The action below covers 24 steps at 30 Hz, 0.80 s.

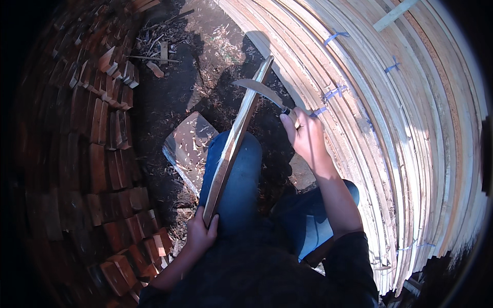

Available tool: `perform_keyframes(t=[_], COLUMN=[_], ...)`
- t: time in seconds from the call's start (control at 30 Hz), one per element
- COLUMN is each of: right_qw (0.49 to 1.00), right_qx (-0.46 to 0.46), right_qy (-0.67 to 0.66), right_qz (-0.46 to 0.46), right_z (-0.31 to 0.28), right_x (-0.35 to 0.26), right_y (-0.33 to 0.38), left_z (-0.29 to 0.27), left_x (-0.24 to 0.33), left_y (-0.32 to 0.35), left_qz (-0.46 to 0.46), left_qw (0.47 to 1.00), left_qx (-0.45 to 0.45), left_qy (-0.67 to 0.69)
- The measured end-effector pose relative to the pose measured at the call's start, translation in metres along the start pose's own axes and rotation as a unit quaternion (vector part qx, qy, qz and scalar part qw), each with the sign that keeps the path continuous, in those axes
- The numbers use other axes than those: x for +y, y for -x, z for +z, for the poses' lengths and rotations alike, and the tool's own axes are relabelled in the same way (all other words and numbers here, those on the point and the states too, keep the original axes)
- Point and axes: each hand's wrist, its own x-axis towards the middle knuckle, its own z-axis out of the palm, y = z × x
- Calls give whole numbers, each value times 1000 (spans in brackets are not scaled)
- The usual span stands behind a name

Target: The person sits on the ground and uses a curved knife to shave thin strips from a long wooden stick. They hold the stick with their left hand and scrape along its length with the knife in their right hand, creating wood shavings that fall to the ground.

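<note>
My left hand (201, 232) is clamped on the wooden slat (236, 136), steadying it across my knee; my right hand (306, 136) is clamped on the curved knife (262, 91), blade laid against the slat's upper edge.

No packages, labels, signs or screens were in view. Nearest to packaging: bundles of pale wooden slats (411, 128) stacked at the right, bound at several places along their length with thin blue ties (335, 92), all unmarked.
</note>
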Motion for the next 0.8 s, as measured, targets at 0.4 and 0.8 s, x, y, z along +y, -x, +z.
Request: perform_keyframes(t=[0.4, 0.8], right_qw=[995, 996], right_qx=[27, -20], right_qy=[22, -78], right_qz=[-91, -40], right_z=[33, 30], right_x=[-14, -26], right_y=[-2, 48], left_z=[2, -21], left_x=[4, 5], left_y=[20, 41], left_qz=[13, -50], left_qw=[997, 992], left_qx=[77, 35], left_qy=[7, -109])
